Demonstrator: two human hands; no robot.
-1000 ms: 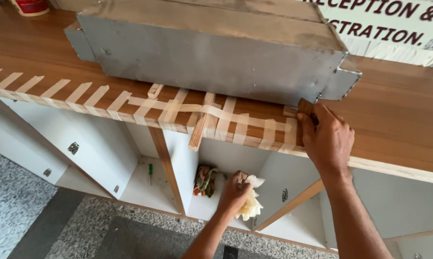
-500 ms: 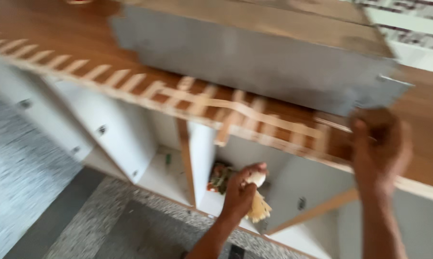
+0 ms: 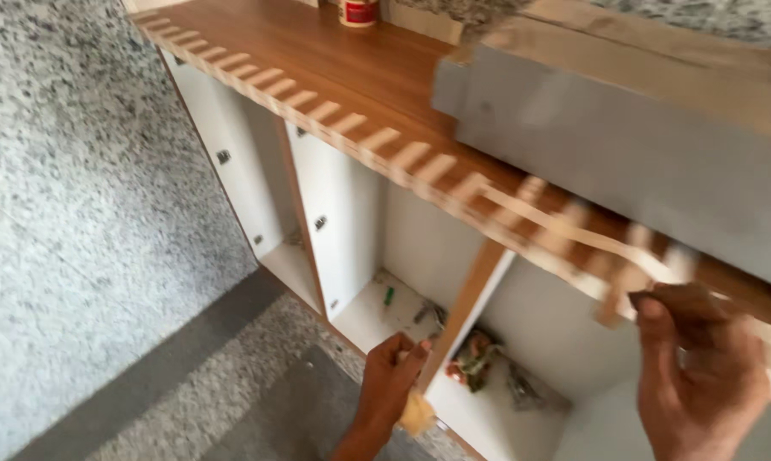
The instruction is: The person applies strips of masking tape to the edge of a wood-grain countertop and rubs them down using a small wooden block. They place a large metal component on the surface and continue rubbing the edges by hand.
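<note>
Your left hand [image 3: 391, 380]: grip closed on a yellowish cloth [image 3: 418, 413]. Your right hand [image 3: 699, 376]: fingertips pinch the tape strip [image 3: 573, 235] at the surface [image 3: 334, 60] edge.

Right hand [image 3: 701, 384] blurred, cut off at the bottom edge.

A metal box [image 3: 641, 171] sits on the table [image 3: 334, 60], with a jar [image 3: 358, 12] behind it at the far edge. Strips of tape [image 3: 343, 119] line the table's front edge. Below are open compartments [image 3: 411, 248] split by upright dividers [image 3: 466, 312]; small clutter [image 3: 475, 358] lies in the right one.
</note>
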